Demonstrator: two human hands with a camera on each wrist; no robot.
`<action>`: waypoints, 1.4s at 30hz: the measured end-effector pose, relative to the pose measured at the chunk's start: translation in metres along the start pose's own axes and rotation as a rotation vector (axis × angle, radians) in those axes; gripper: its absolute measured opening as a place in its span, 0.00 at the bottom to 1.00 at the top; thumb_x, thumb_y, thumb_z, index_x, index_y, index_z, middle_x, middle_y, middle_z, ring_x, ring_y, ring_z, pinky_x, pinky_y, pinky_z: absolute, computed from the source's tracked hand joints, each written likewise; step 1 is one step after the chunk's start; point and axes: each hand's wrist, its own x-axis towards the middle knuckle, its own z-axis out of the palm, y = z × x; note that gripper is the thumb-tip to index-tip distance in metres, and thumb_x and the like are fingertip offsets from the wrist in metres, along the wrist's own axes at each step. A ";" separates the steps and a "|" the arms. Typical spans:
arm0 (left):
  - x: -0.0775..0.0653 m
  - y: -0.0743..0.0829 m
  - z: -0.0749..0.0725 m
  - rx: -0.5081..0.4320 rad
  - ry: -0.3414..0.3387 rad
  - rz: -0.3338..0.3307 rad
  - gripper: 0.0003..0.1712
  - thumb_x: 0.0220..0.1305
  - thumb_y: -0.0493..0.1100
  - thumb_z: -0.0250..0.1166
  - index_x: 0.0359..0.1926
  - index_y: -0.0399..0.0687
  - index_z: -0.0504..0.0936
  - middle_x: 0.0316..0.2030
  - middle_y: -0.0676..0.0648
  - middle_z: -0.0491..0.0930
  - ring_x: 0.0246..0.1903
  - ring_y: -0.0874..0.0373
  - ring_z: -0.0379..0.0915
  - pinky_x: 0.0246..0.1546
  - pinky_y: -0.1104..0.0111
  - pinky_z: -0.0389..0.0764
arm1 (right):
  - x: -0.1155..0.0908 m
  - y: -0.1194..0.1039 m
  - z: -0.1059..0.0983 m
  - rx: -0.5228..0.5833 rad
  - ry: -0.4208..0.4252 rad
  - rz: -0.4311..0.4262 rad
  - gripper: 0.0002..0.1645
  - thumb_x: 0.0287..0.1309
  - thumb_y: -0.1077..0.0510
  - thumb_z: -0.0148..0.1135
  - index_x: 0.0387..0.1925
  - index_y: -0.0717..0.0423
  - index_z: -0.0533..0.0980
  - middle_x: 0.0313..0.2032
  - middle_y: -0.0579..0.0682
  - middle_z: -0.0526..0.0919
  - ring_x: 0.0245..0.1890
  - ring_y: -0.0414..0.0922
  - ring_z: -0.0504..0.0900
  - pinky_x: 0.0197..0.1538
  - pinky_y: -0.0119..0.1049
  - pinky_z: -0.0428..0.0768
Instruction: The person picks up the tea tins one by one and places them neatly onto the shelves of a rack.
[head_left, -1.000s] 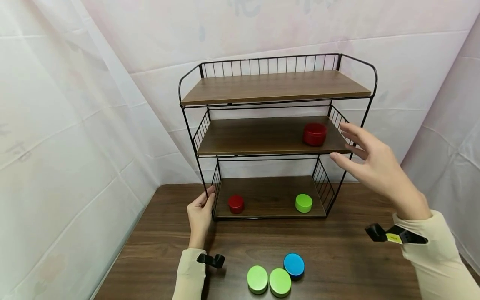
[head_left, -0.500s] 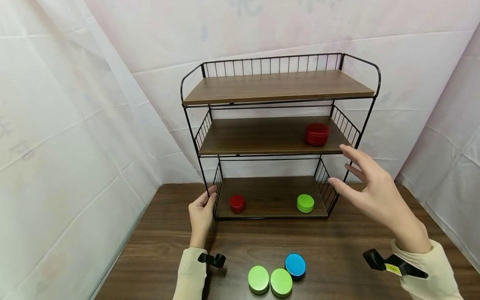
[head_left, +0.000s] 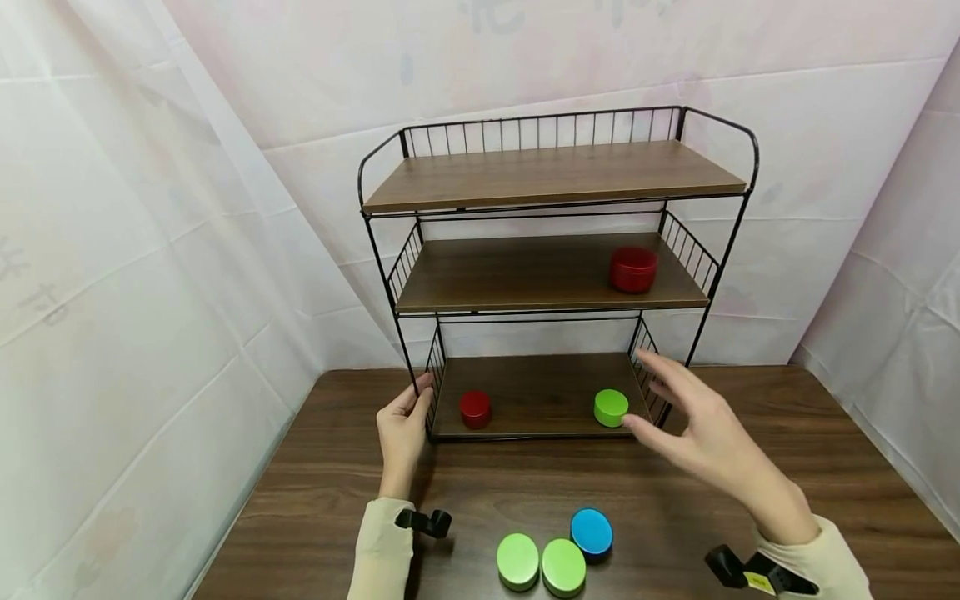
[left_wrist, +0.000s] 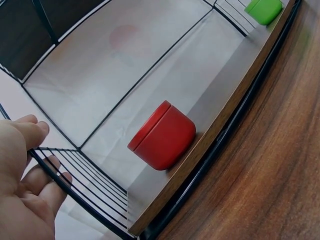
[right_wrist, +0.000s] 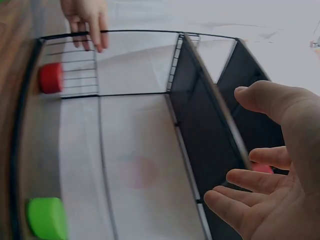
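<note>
A black wire rack with three brown wooden shelves point(head_left: 555, 173) stands on the table. My left hand point(head_left: 402, 429) grips its left side rail low down, thumb and fingers on either side of the wire. On the bottom shelf, a small red round tin point(left_wrist: 164, 136) sits near that hand and a bright green round tin point(head_left: 611, 407) sits at the right. My right hand point(head_left: 705, 442) is in front of the rack's lower right, fingers spread and holding nothing. Its thumb overlaps the green tin's edge in the head view, but the right wrist view shows them apart.
A larger red tin point(head_left: 633, 269) stands on the middle shelf at the right. Two green tins point(head_left: 518, 561) point(head_left: 563, 567) and a blue-lidded tin point(head_left: 592, 533) stand close together on the table point(head_left: 300, 517) in front. White cloth point(head_left: 187, 275) hangs behind and at both sides.
My right hand has come down and to the left, from beside the middle shelf to near the green tin on the bottom shelf. The left hand keeps its grip on the rack.
</note>
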 end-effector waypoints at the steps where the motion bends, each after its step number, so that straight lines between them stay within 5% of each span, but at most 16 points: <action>1: 0.000 0.000 0.000 0.003 0.001 0.001 0.14 0.70 0.37 0.68 0.54 0.41 0.89 0.52 0.42 0.88 0.53 0.55 0.85 0.48 0.79 0.82 | -0.002 0.002 0.004 0.012 -0.008 0.000 0.51 0.52 0.66 0.79 0.76 0.53 0.65 0.71 0.57 0.71 0.66 0.22 0.68 0.62 0.17 0.72; 5: 0.000 0.001 -0.001 0.014 0.004 0.000 0.13 0.70 0.38 0.69 0.53 0.44 0.89 0.51 0.44 0.88 0.53 0.57 0.85 0.48 0.80 0.82 | -0.010 0.006 0.018 0.025 -0.050 0.018 0.51 0.54 0.63 0.79 0.76 0.52 0.65 0.71 0.56 0.71 0.67 0.31 0.72 0.63 0.16 0.71; 10: 0.000 0.000 -0.001 0.013 0.004 0.009 0.14 0.69 0.37 0.68 0.54 0.42 0.89 0.51 0.42 0.88 0.54 0.47 0.84 0.47 0.81 0.81 | -0.019 0.009 0.035 0.006 -0.093 0.028 0.50 0.54 0.59 0.79 0.76 0.50 0.64 0.69 0.54 0.73 0.62 0.44 0.78 0.62 0.15 0.71; 19: 0.001 -0.001 0.000 0.016 0.006 0.007 0.13 0.69 0.36 0.68 0.53 0.44 0.89 0.51 0.43 0.88 0.54 0.45 0.84 0.46 0.81 0.81 | -0.036 0.008 0.055 0.016 -0.188 0.018 0.50 0.57 0.53 0.78 0.77 0.50 0.64 0.71 0.56 0.73 0.59 0.51 0.83 0.56 0.45 0.85; 31: 0.000 0.000 0.000 0.028 0.012 0.017 0.13 0.69 0.35 0.68 0.52 0.45 0.90 0.50 0.42 0.89 0.52 0.56 0.86 0.47 0.80 0.82 | -0.065 -0.001 0.081 0.005 -0.352 -0.006 0.49 0.60 0.44 0.75 0.78 0.46 0.63 0.73 0.50 0.71 0.69 0.50 0.75 0.62 0.45 0.82; 42: 0.000 -0.001 0.001 0.021 0.010 0.001 0.13 0.70 0.36 0.68 0.53 0.44 0.90 0.51 0.42 0.88 0.53 0.57 0.85 0.48 0.79 0.82 | -0.080 -0.009 0.088 -0.056 -0.423 0.004 0.46 0.63 0.37 0.69 0.76 0.47 0.64 0.70 0.47 0.75 0.65 0.49 0.79 0.61 0.47 0.83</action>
